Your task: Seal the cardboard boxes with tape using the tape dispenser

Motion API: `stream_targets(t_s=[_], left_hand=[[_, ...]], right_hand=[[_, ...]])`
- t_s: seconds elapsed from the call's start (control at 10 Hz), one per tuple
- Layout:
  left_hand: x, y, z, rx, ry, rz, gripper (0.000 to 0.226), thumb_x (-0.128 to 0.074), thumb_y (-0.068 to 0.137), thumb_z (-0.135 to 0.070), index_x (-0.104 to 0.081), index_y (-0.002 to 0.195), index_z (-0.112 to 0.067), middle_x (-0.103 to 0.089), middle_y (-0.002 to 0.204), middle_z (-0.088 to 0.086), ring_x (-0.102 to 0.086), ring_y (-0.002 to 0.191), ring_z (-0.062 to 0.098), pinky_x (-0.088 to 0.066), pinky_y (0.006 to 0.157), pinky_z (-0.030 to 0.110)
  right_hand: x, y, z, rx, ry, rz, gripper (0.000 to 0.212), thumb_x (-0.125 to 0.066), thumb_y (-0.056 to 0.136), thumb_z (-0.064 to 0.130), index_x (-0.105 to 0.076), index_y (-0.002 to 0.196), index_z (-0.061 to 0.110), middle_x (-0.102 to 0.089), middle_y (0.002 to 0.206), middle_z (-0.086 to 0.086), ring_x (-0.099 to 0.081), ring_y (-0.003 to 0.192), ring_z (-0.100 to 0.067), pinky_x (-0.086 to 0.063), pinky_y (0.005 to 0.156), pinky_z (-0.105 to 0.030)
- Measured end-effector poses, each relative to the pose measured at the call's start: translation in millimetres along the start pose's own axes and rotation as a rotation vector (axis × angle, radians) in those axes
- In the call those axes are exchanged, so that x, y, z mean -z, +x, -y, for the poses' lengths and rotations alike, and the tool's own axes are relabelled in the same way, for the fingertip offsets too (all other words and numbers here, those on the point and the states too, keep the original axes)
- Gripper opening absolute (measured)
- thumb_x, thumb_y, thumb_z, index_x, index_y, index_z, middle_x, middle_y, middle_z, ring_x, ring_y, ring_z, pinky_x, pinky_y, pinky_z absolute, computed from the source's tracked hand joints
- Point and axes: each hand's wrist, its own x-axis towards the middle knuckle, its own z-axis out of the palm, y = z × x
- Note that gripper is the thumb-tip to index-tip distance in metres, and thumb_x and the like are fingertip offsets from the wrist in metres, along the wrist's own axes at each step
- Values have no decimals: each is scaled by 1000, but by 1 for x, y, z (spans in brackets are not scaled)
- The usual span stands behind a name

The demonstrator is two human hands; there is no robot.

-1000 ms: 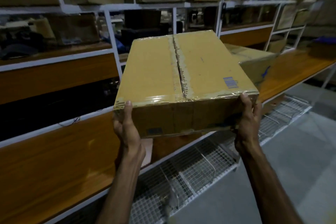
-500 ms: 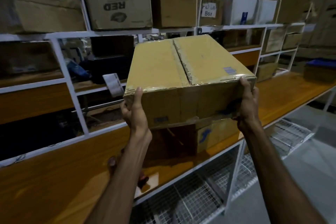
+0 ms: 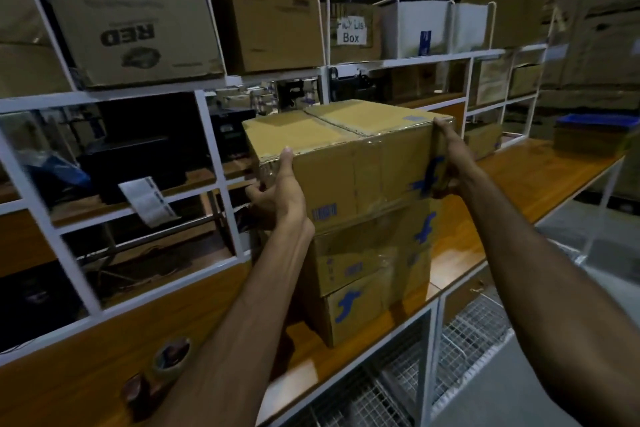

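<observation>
A taped cardboard box [image 3: 360, 170] sits on top of a stack of two other cardboard boxes [image 3: 374, 274] on the wooden workbench [image 3: 519, 184]. My left hand [image 3: 277, 187] grips its near left corner, thumb up on the top edge. My right hand [image 3: 446, 156] holds its right side, fingers over the top corner. Clear tape runs along the box's top seam and down its front. A tape dispenser [image 3: 156, 374] with a tape roll lies on the bench at lower left, partly hidden by my left forearm.
A white metal shelving frame [image 3: 214, 135] rises behind the bench, with large cardboard boxes [image 3: 138, 31] on its top shelf. A small box [image 3: 483, 140] and a blue-topped stack [image 3: 592, 132] stand further right. Wire mesh racks [image 3: 467, 329] lie under the bench.
The box has moved forward and down onto the stack on the bench. The view has tilted up, and both hands still hold the box's sides.
</observation>
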Motion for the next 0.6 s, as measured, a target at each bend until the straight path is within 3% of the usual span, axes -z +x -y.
stream_targets(t_s=[0.1,0.2,0.3,0.4,0.5,0.6], left_hand=[[-16,-5,7,-40,-1,-1,97,-84,86,-46,-25,159,-20,-40,134,-5,-50,112,19,-45,94,36],[-22,-8,16,-63,55,5,84,-80,89,-48,-32,153,-20,-37,127,-8,-43,108,14,-39,87,31],[-20,-8,29,-120,147,14,65,-72,96,-46,-40,148,-24,-47,139,1,-49,113,18,-41,74,27],[-13,-8,45,-196,237,9,56,-63,104,-36,-39,153,-24,-46,151,5,-50,128,25,-48,95,37],[11,-6,60,-240,362,30,53,-58,107,-33,-41,156,-23,-48,154,3,-49,137,26,-45,104,39],[42,-7,64,-233,484,58,48,-60,106,-35,-49,151,-24,-56,145,0,-55,130,22,-48,102,38]], right_hand=[[2,28,-6,-82,-10,50,140,-71,44,101,-35,161,34,-42,155,-14,-42,137,-54,-41,99,-82],[-1,35,-9,-32,-93,68,128,-63,61,101,-30,165,33,-36,165,-15,-39,144,-53,-41,99,-83],[-5,36,-10,85,-151,64,90,-53,95,78,-26,166,28,-35,167,-14,-39,147,-48,-42,106,-78],[-4,48,-20,119,-232,26,80,-49,100,72,-32,165,27,-43,163,-10,-44,146,-42,-43,113,-67],[2,58,-37,144,-336,-15,85,-54,95,73,-36,163,24,-50,157,-9,-50,140,-39,-46,113,-62],[-2,37,-53,249,-347,-66,60,-65,104,41,-48,156,15,-58,149,-8,-54,138,-31,-48,113,-49]])
